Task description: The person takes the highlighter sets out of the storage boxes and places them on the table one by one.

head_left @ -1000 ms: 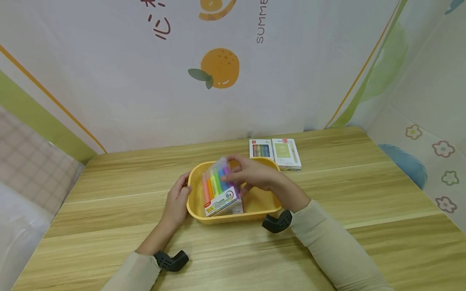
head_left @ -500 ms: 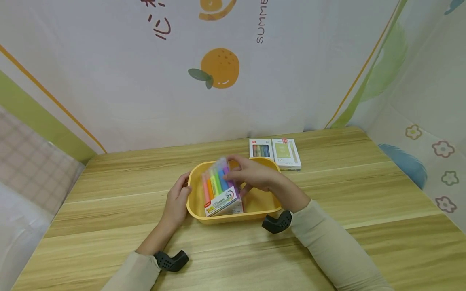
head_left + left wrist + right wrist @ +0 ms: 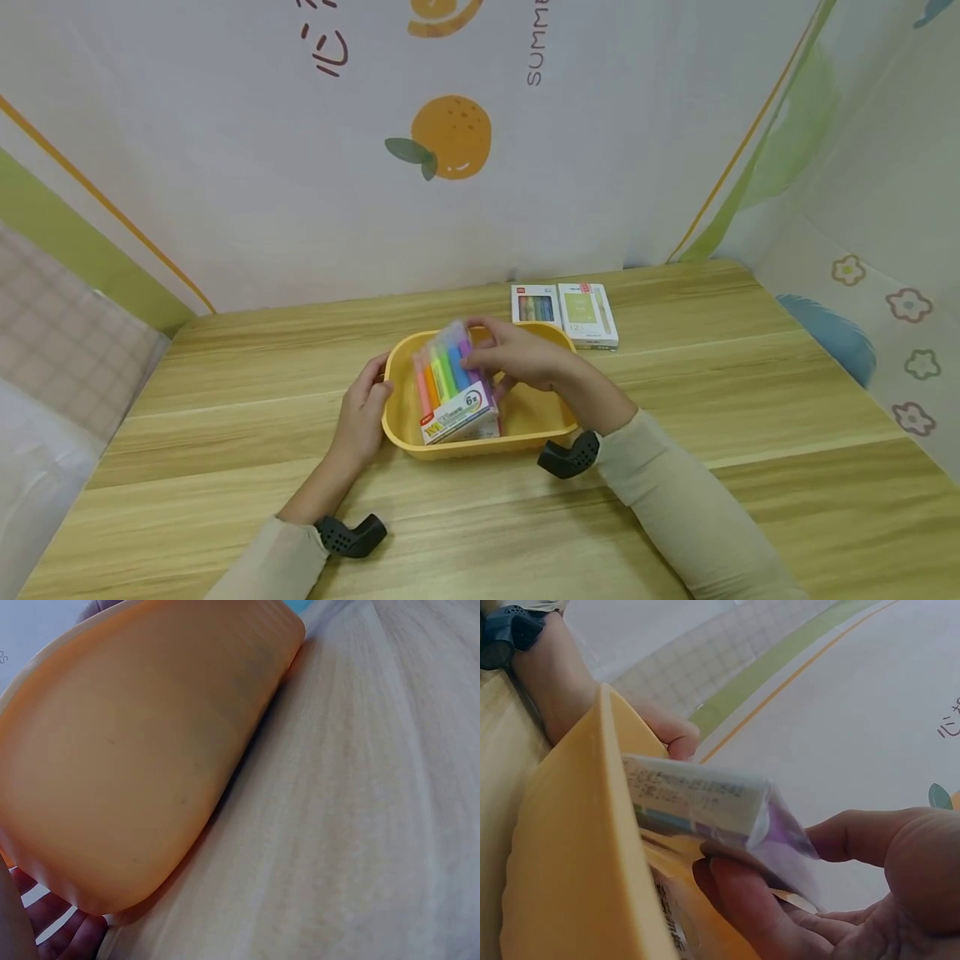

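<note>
A yellow plastic basket (image 3: 543,421) stands on the table. My left hand (image 3: 362,421) grips its left end, thumb at the rim and fingers outside; those fingertips (image 3: 86,937) show under the basket wall in the left wrist view. Inside, a clear pack of highlighters (image 3: 450,379) in rainbow colours lies tilted, its white label towards me. My right hand (image 3: 517,357) pinches the pack's right side, by the purple highlighter. In the right wrist view the thumb is on one face of the pack (image 3: 697,795) and fingers are beneath. A whitish box (image 3: 486,428) is partly hidden under the pack.
Behind the basket's right side lie a white box with a window of coloured sticks (image 3: 536,306) and a white and green box (image 3: 587,312). The wooden table (image 3: 225,450) meets a printed cloth (image 3: 300,208) at its far edge.
Both hands, the basket and the highlighter pack hold nearly the same places. The whole head view has shifted very slightly.
</note>
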{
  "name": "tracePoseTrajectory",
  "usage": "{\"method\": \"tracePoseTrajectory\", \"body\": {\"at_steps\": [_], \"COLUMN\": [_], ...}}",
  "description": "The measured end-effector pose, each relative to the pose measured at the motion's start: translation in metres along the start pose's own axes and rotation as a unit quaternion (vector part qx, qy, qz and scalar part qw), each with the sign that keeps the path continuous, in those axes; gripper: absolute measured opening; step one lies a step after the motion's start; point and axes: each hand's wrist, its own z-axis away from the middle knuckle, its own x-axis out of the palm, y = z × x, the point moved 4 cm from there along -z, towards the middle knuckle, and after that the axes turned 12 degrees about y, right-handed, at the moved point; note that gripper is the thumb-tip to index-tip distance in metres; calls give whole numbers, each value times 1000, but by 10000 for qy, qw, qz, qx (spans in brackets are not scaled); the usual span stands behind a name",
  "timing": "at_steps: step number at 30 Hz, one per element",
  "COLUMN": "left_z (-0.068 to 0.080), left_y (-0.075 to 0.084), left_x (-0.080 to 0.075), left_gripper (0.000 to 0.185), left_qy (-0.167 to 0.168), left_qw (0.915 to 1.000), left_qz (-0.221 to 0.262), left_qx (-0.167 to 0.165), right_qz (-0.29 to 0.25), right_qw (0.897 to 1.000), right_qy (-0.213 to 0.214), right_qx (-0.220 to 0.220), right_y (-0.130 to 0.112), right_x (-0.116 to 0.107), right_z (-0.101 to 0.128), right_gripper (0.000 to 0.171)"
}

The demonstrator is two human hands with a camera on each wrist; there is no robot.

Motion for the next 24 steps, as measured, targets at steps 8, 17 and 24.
{"method": "tracePoseTrajectory", "body": {"at_steps": [8,17,24], "left_z": [-1,0,0], "left_y": [-3,-2,-1], "left_x": [-1,-1,-1], "left_gripper": [47,47,47], "left_qy": [31,2,-16], "left_qw": [9999,10000,9999], "left_qz": [-106,33,104], "left_qx": [-25,-38,0], "right_qz": [27,15,-93], "right_qw": [9999,9995,9992], "right_qy": [92,145,187], "right_qx": [-126,-279,-329], "right_y": [-1,-7,-10], "right_x": [-2,-2,-2], "right_z": [-1,1,3], "right_gripper": [65,65,66]}}
